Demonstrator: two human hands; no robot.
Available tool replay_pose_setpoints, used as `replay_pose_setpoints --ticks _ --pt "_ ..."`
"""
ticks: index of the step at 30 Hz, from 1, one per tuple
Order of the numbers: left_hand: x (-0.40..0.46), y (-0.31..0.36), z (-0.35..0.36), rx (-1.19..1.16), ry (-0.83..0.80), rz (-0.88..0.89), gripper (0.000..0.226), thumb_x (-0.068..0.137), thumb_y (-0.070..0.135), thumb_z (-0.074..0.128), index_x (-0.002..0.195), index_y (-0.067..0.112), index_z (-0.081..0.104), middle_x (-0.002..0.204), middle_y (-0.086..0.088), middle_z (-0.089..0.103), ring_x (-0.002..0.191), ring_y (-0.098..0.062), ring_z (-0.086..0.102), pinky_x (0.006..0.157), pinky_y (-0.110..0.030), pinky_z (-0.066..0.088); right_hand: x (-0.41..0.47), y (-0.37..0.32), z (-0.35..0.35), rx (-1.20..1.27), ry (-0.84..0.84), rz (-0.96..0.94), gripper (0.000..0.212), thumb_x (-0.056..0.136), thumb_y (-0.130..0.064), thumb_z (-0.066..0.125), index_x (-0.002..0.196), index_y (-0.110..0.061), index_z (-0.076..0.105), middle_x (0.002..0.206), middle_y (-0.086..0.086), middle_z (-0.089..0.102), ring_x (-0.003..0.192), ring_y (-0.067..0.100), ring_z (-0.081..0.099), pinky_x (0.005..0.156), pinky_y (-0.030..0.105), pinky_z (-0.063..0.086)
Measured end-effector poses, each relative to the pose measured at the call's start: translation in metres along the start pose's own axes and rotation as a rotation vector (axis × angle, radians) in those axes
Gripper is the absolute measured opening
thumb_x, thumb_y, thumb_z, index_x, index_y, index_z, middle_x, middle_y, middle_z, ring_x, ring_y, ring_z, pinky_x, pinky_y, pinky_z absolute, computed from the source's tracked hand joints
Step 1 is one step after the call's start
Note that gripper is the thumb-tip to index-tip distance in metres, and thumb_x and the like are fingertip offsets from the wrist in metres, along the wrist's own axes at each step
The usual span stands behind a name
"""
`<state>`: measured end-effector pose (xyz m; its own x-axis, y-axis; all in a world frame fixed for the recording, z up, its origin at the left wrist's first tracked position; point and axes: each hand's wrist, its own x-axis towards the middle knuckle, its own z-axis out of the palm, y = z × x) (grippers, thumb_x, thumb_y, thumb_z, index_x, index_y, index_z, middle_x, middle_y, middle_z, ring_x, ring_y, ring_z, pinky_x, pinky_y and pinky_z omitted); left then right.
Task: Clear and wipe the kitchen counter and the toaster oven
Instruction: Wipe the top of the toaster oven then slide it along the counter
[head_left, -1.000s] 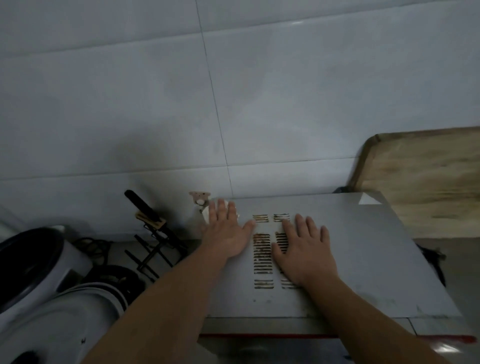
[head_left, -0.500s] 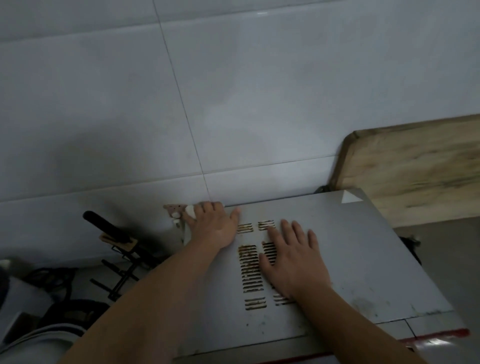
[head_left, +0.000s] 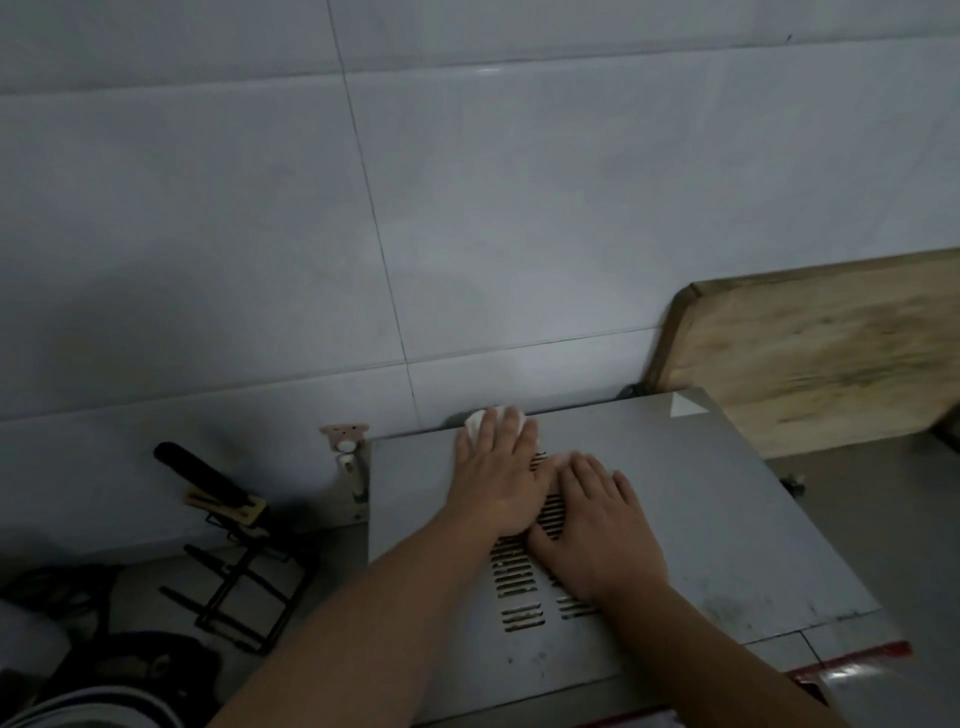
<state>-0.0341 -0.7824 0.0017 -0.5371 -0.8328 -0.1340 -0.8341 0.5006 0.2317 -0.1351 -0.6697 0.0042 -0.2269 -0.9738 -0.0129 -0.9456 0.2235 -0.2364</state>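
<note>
Left hand: the left hand (head_left: 501, 480) lies palm down with its fingers spread flat on the back part of the toaster oven's top, pressing a white wad (head_left: 475, 422) that shows only past the fingertips; it reads as a tissue or small cloth, though which one is too hidden to tell. Nothing is gripped in a fist; the wad is pinned under the flat fingers.
Right hand: the right hand (head_left: 597, 535) rests flat and open just beside the left, thumb touching it, over the vent slots; it holds nothing and seems to steady the appliance.
Toaster oven: the toaster oven (head_left: 675, 499) stands against the tiled wall (head_left: 467, 208), its grey top filling the lower middle of the view, with the red front edge at the bottom.
Vent slots: the vent slots (head_left: 517, 577) look brown with rust or grease, and dull smudges mark the top near the front right corner.
Step in hand: wiping the oven's top, at its rear edge, by my reading.
Next move calls for: drawing the wad forward and right across the bare panel toward those smudges, pressing firmly, and going carefully over the slots so it does not snag or tear.
Surroundings: a wooden cutting board (head_left: 810, 353) leans on the wall just behind the oven's right side; a black wire rack (head_left: 244, 582) and a dark-handled utensil (head_left: 202, 475) sit on the counter to the left, not yet cleared.
</note>
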Motion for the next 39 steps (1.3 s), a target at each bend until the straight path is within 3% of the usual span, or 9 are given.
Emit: replay_pose_setpoints --ticks 8,13,23,28,31,39 --pt "-0.083 -0.065 -0.007 0.059 -0.008 -0.052 0.066 0.099 0.063 0.008 0.157 0.035 -0.009 0.162 0.012 -0.026 0.146 -0.013 -0.033 0.121 -0.050 -0.012 0.001 0.002 0.000 -0.035 -0.036 0.012 0.084 0.091 -0.067 0.014 0.159 -0.017 0.008 0.167 0.002 0.004 0.153 0.015 -0.002 0.124 0.040 -0.001" --pt "-0.138 -0.061 0.003 0.102 -0.031 -0.108 0.066 0.100 0.061 0.011 0.156 0.036 -0.014 0.159 0.012 -0.033 0.140 -0.011 -0.041 0.119 -0.049 -0.018 0.002 0.002 0.000 -0.058 -0.037 0.002 0.085 0.092 -0.067 0.013 0.159 -0.016 0.008 0.167 0.004 0.005 0.153 0.017 -0.001 0.124 0.041 0.000" --pt "-0.090 -0.057 0.002 0.133 -0.040 -0.004 0.077 0.094 0.071 0.007 0.157 0.031 -0.015 0.161 0.008 -0.031 0.144 -0.014 -0.037 0.121 -0.048 -0.013 0.001 0.003 0.003 -0.021 -0.016 -0.004 0.075 0.096 -0.056 0.018 0.159 -0.015 0.013 0.166 0.005 0.010 0.153 0.017 0.004 0.124 0.040 0.002" --pt "-0.015 -0.032 0.000 0.115 -0.061 0.056 0.083 0.093 0.075 0.013 0.159 0.028 -0.006 0.165 0.005 -0.021 0.148 -0.019 -0.028 0.121 -0.049 -0.014 -0.003 0.002 0.003 0.001 0.059 0.014 0.078 0.088 -0.048 0.006 0.154 -0.014 0.032 0.161 0.006 0.028 0.150 0.018 0.020 0.124 0.037 0.011" --pt "0.004 -0.019 -0.002 0.122 -0.052 0.078 0.083 0.094 0.073 0.013 0.159 0.026 -0.005 0.165 0.004 -0.019 0.149 -0.020 -0.026 0.121 -0.049 -0.014 -0.002 0.003 0.006 -0.010 0.067 0.024 0.075 0.089 -0.045 0.009 0.153 -0.014 0.035 0.160 0.007 0.031 0.149 0.019 0.022 0.123 0.036 0.012" --pt "-0.080 -0.039 0.004 0.185 -0.059 0.255 0.071 0.100 0.061 0.012 0.158 0.027 -0.010 0.164 0.006 -0.023 0.146 -0.012 -0.032 0.123 -0.044 -0.010 -0.005 0.002 0.004 -0.020 0.074 0.024 0.070 0.091 -0.043 0.019 0.150 -0.012 0.039 0.157 0.009 0.036 0.147 0.021 0.028 0.122 0.037 0.017"
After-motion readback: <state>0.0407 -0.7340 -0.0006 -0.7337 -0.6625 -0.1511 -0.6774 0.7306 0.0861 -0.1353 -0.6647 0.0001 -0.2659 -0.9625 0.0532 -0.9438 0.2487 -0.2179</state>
